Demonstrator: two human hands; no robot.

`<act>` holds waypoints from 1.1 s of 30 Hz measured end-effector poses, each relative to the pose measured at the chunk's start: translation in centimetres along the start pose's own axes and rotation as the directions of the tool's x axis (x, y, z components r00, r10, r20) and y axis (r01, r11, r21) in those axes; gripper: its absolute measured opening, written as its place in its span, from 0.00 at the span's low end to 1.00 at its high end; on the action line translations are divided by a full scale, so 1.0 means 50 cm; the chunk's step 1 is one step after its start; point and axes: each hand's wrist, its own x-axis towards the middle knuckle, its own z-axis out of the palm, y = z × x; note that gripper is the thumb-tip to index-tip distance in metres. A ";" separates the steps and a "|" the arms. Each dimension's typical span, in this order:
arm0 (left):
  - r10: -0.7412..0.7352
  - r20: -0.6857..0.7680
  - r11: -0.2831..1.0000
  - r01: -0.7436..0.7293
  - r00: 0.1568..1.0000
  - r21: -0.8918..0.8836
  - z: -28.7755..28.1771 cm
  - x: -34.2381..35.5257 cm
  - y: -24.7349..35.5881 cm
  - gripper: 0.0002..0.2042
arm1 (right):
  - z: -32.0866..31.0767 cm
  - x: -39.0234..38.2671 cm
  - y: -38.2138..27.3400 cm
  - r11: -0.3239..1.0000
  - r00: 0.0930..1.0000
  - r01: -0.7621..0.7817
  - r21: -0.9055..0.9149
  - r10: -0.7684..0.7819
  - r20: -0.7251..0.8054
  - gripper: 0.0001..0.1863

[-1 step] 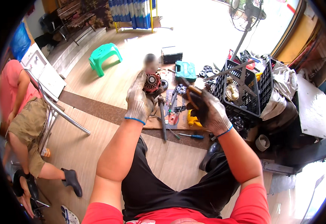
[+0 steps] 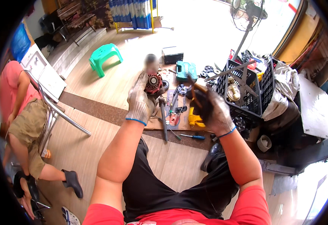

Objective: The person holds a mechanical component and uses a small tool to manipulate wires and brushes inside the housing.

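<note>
Left hand [image 2: 139, 99] on motor [image 2: 153, 82] edge, right hand [image 2: 215, 113] apart

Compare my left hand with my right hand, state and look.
The left hand holds a red, finned round part, while the right hand grips a slender tool. The left hand looks mostly pale, whereas the right hand is blackened across its fingers. The left hand points nearly straight ahead; the right hand slants inward to the left. Both wear blue-edged gloves.
</note>
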 end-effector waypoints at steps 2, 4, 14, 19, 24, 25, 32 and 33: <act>-0.001 0.015 0.998 0.000 1.000 0.056 -0.003 -0.014 -0.003 0.14 | 0.039 -0.020 -0.070 0.941 0.933 0.334 -0.044 -0.324 0.159 0.30; 0.003 0.007 0.997 -0.003 1.000 0.076 0.024 -0.023 -0.003 0.14 | 0.060 -0.033 -0.099 0.928 0.923 0.371 -0.010 -0.368 0.109 0.28; 0.080 -0.060 0.981 -0.068 0.995 0.183 0.030 -0.017 -0.013 0.19 | 0.039 -0.026 0.050 0.459 0.916 0.401 -0.793 -0.201 0.347 0.22; 0.070 -0.071 0.976 -0.054 0.995 0.213 0.045 -0.034 -0.014 0.19 | 0.065 -0.024 0.038 0.923 0.989 -0.124 -0.365 0.143 0.026 0.26; 0.071 -0.038 0.977 -0.061 0.997 0.207 0.045 -0.041 -0.017 0.19 | 0.038 -0.014 0.055 0.808 0.988 0.073 -0.585 0.022 0.153 0.29; 0.068 -0.033 0.975 -0.059 0.997 0.213 0.047 -0.042 -0.017 0.19 | 0.030 -0.012 0.060 0.774 0.983 0.117 -0.622 -0.003 0.182 0.29; 0.082 -0.014 0.973 -0.078 0.996 0.215 0.051 -0.053 -0.016 0.19 | 0.035 -0.018 0.052 0.119 0.806 0.567 -0.815 -0.287 0.518 0.29; 0.086 -0.016 0.973 -0.080 0.996 0.217 0.046 -0.051 -0.014 0.19 | 0.048 -0.025 0.042 -0.105 0.727 0.614 -0.782 -0.311 0.612 0.28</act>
